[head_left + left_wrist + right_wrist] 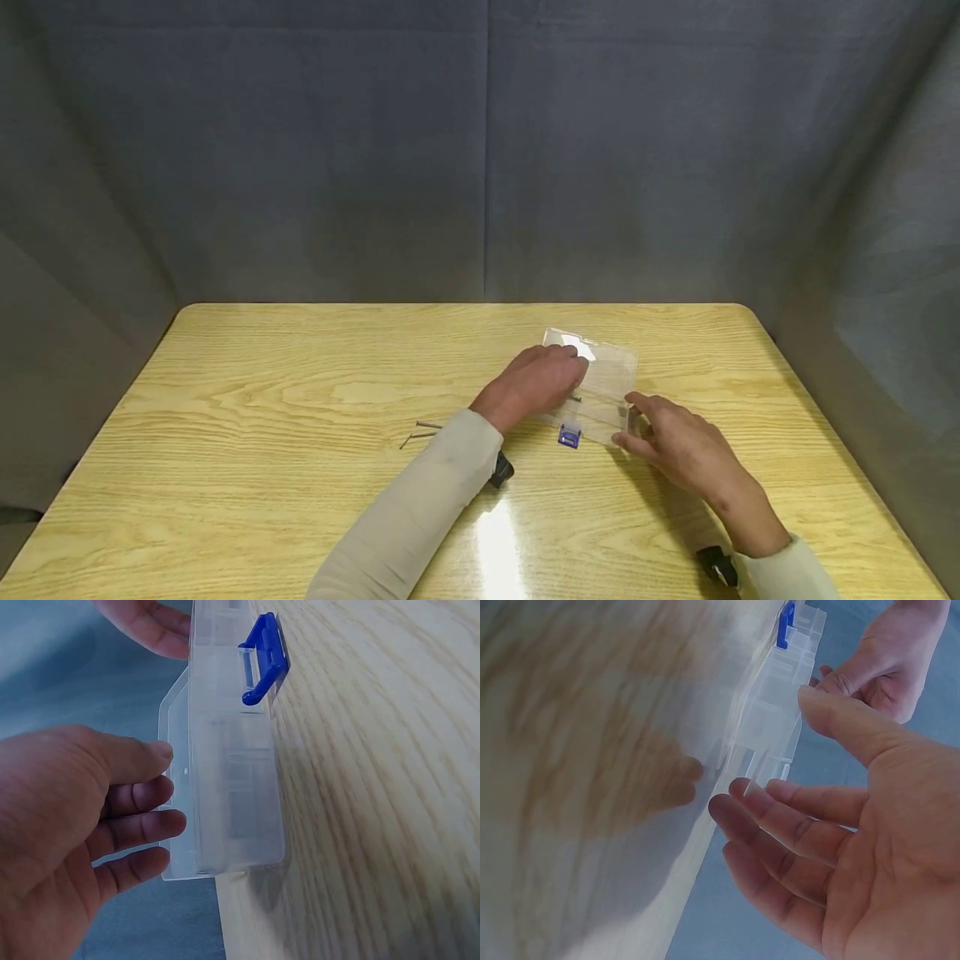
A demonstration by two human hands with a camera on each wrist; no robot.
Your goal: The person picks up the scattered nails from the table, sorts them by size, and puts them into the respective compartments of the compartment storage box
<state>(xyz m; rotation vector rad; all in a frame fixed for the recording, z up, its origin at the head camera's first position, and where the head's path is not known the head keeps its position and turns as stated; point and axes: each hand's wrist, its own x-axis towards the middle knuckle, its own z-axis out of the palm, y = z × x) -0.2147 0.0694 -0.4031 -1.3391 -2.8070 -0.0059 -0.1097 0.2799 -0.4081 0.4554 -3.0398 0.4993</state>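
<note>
A clear plastic compartment box (609,385) with a blue latch (569,437) lies on the wooden table (300,375). My left hand (558,367) lies over its left part. In the left wrist view the left hand (161,795) touches the edge of the lid with thumb and fingertips, and the box (232,772) and latch (264,656) stand beside it. My right hand (633,421) is at the box's right end, fingers relaxed. In the right wrist view the right hand (780,780) is spread close to the box (776,712), holding nothing.
A few thin nails (420,432) lie on the table left of my left forearm. Grey cloth hangs behind and beside the table. Black wrist cameras (501,471) sit on both sleeves.
</note>
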